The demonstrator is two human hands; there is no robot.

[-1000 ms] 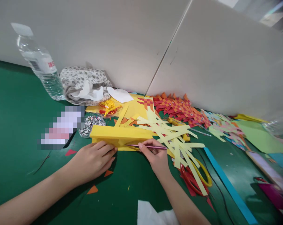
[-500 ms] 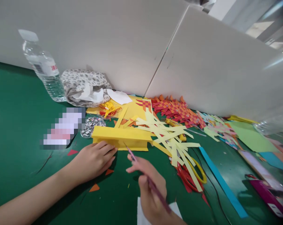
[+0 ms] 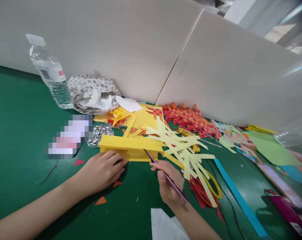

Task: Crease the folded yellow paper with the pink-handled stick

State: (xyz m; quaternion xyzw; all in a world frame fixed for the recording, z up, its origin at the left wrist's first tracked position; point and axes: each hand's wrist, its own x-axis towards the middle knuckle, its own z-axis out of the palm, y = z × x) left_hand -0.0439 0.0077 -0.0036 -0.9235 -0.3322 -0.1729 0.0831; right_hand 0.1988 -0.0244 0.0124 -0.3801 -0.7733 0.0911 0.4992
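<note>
A folded piece of yellow paper (image 3: 133, 143) lies on the green table, its far flap standing up along a crease. The fingers of my left hand (image 3: 106, 171) are closed at its near left edge and hold it down. In my right hand (image 3: 170, 181) is a slim purple pencil (image 3: 174, 186), gripped in a writing hold. Its tip touches or hovers close over the inner face of the yellow paper, right of centre; exact contact is hard to make out.
Pale yellow paper strips (image 3: 188, 150) lie over red-and-yellow-handled scissors (image 3: 205, 186) on the right. Behind are woven red-orange paper fish (image 3: 190, 120) and a yellow cutter (image 3: 190, 136). A water bottle (image 3: 52, 80), cloth pouch (image 3: 93, 90) and bag of googly eyes (image 3: 100, 135) stand left.
My right hand has moved right and up the table, carrying the pencil tip rightward along the yellow paper. My left hand stays on the paper. The view has shifted slightly.
</note>
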